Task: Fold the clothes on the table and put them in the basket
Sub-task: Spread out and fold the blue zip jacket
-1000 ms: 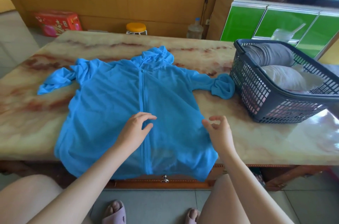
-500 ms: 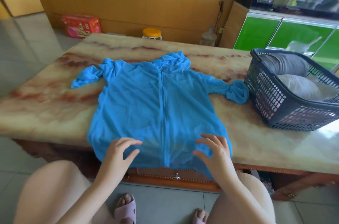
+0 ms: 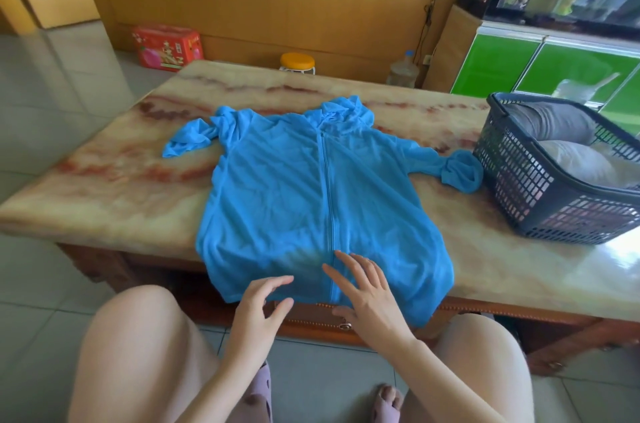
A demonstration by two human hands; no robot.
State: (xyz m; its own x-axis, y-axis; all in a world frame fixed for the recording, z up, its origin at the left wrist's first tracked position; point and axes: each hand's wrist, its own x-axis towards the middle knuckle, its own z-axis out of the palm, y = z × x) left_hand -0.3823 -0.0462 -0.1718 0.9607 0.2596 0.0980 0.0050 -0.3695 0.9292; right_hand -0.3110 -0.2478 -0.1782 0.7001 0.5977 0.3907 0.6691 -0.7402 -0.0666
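Now the blue hooded jacket (image 3: 311, 201) is lying zipped and face up in the middle of the marble surface (image 3: 121, 180). Its hood (image 3: 346, 111) is pointing to the far side and its hem is hanging over the near edge. The left sleeve (image 3: 194, 138) is lying twisted and bunched. The right sleeve (image 3: 460, 175) is curling up just beside the dark plastic basket (image 3: 540, 201), which is sitting at the right end and holding a grey folded piece (image 3: 550, 123) and a white folded piece (image 3: 581, 163).

The left hand (image 3: 258, 308) is hovering at the near hem, fingers spread and loosely bent, gripping nothing; whether it is touching the cloth I cannot tell. The right hand (image 3: 367, 294) is lying with fingers spread over the hem, just right of the zip (image 3: 327, 201), pinching nothing.

Judging by this, the person is smoothing the jacket ahead of the first fold. Doing that well is calling for flat palms sweeping outward from the zip. The thin cloth is looking slippery, so the overhanging hem is wanting a push back onto the surface. Both sleeves are needing to be untwisted and laid straight before any folding inward.
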